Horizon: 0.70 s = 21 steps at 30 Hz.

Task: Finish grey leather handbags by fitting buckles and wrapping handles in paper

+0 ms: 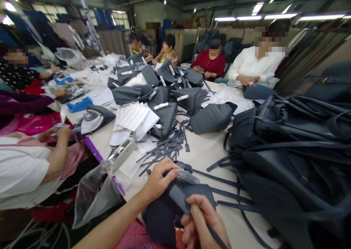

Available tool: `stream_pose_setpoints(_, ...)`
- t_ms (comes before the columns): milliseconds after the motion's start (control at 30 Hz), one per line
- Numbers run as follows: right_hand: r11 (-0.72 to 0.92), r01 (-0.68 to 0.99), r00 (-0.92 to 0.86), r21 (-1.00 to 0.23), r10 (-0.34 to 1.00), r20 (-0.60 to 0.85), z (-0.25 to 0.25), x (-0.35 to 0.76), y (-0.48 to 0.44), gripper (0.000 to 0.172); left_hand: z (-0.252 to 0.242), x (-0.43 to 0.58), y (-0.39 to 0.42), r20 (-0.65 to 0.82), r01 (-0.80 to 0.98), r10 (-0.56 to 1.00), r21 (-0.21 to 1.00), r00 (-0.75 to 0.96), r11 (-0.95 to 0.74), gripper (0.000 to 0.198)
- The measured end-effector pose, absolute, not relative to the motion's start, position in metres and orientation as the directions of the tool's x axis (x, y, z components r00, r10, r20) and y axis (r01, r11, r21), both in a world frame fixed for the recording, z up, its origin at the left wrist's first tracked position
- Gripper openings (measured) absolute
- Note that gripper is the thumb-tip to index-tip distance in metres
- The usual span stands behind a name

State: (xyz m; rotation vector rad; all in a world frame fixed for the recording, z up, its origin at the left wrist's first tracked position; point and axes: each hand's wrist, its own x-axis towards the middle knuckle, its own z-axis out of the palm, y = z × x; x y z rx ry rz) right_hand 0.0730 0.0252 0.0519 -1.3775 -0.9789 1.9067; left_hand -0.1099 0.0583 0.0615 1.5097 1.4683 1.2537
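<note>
A dark navy handbag (pixel 157 219) rests at the table's near edge, against a red checked garment. My left hand (pixel 160 177) is closed, with thumb and fingers around the bag's handle (pixel 188 176), which is wrapped in clear plastic. Just below it, my right hand (pixel 201 216) pinches a flat dark leather tag (pixel 177 198) in front of the bag; a thin strap trails down from this hand. Beyond the left hand lies a heap of similar tags with narrow straps (pixel 167 146), some with metal eyelets.
Several dark bags (pixel 211 118) with white-wrapped handles are piled mid-table beside white paper sheets (pixel 134 121). More bags with long straps (pixel 274 172) crowd the right. At left are a tape dispenser (pixel 123 154), an iron (pixel 94 119) and a plastic bag (pixel 91 194). Several co-workers sit around.
</note>
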Motion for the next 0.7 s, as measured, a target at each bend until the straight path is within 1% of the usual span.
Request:
stream_pose_setpoints(67,-0.494,-0.043,-0.219,-0.869,0.853,-0.474,0.048,0.057,0.028,0.063,0.059,-0.107,0.053,0.165,0.291,0.969,0.951,-0.185,-0.107,0.037)
stream_pose_setpoints(133,-0.431,-0.011,-0.13,-0.902,0.895,-0.427,0.046,0.048,0.031,0.054,0.055,-0.105,0.048,0.127,0.236,0.951,0.97,-0.283,-0.06,0.035)
stream_pose_setpoints(233,-0.407,0.034,-0.107,-0.913,0.907,-0.408,0.045,0.041,0.03,0.045,0.051,-0.105,0.047,0.088,0.18,0.932,0.983,-0.353,-0.025,0.027)
stream_pose_setpoints(300,-0.432,0.077,-0.145,-0.899,0.887,-0.438,0.043,0.039,0.025,0.041,0.05,-0.106,0.049,0.078,0.154,0.927,0.988,-0.368,-0.022,0.025)
stream_pose_setpoints(400,-0.492,0.114,-0.169,-0.863,0.847,-0.504,0.038,0.037,0.018,0.043,0.05,-0.11,0.054,0.057,0.108,0.938,0.994,-0.341,-0.021,0.023)
stream_pose_setpoints(467,-0.488,0.049,-0.088,-0.872,0.867,-0.49,0.036,0.034,0.014,0.05,0.051,-0.112,0.055,0.057,0.106,0.952,0.994,-0.3,-0.026,0.022)
stream_pose_setpoints(567,-0.369,-0.074,0.023,-0.926,0.928,-0.372,0.034,0.024,0.015,0.055,0.051,-0.114,0.054,0.061,0.13,0.967,0.991,-0.245,-0.029,0.02)
stream_pose_setpoints(633,-0.283,-0.08,0.027,-0.956,0.958,-0.286,0.031,0.015,0.018,0.052,0.051,-0.118,0.054,0.027,0.124,0.975,0.992,-0.219,0.0,0.02)
stream_pose_setpoints(700,-0.224,-0.05,0.009,-0.973,0.974,-0.224,0.027,0.007,0.022,0.048,0.052,-0.122,0.059,-0.048,0.103,0.984,0.993,-0.169,0.066,0.023)
